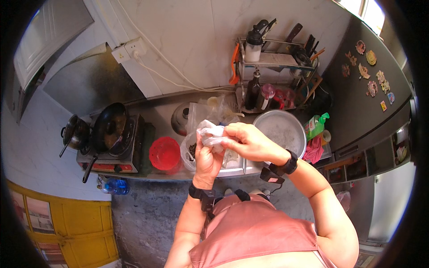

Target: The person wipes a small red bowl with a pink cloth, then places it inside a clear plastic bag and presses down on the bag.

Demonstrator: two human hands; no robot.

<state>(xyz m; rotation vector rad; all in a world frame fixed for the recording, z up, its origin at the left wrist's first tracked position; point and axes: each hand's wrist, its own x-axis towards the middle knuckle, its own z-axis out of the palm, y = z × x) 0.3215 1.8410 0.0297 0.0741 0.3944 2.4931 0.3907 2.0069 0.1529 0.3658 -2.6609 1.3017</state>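
Observation:
Both my hands hold a crumpled, thin white plastic bag (211, 134) above the steel counter. My left hand (208, 159) grips it from below, the palm turned up. On the bag's right side, my right hand (243, 139) pinches it between thumb and fingers. Beneath and to the left stands a clear plastic bag (188, 160) with dark pieces in it. Behind my hands lie more clear plastic bags (218, 109). A red plastic basket (164, 153) is left of them, and a large metal basin (281, 130) stands to the right, close to my right hand.
On the left, a gas stove (134, 150) bears a black wok (110, 127) and a small pot (75, 132). A wire rack (278, 63) with bottles and knives stands against the wall. Right of the basin are a green soap bottle (315, 126) and a pink cloth (313, 149).

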